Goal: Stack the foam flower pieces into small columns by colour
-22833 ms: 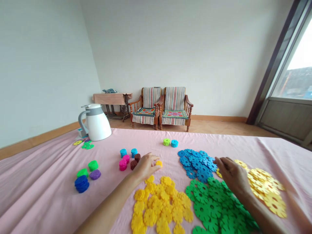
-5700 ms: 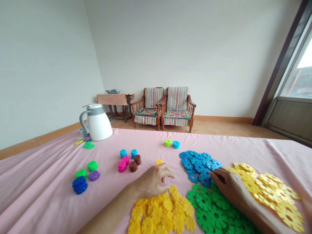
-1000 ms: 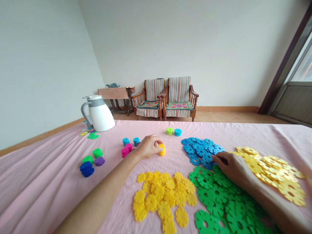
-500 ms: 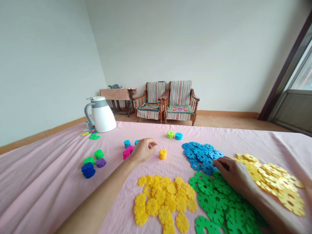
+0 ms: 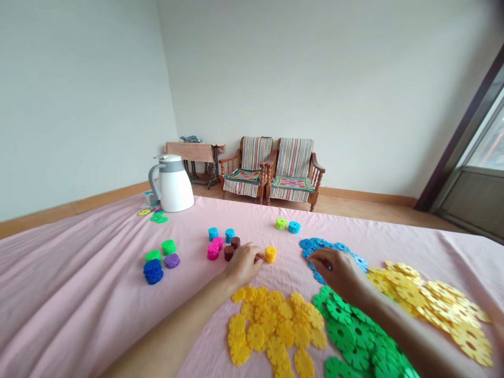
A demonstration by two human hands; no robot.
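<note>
Left hand [image 5: 244, 264] beside yellow stack [image 5: 270, 254]

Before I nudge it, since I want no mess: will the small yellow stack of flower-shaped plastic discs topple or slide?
The small yellow stack of flower-shaped plastic discs is short and squat, so it would probably slide rather than tip. Thin plastic suggests it is light. The creased pink cloth under it might snag it, shearing discs apart.

White jug [image 5: 173, 184] at table [image 5: 79, 294] far left corner. Dark blue stack [image 5: 153, 272], green stacks [image 5: 168, 247], purple stack [image 5: 172, 260] toward left edge. Pink stacks [image 5: 213, 250] mid-table. Green disc pile [image 5: 354, 336] at near edge. Striped armchairs [image 5: 271, 170] behind.
</note>
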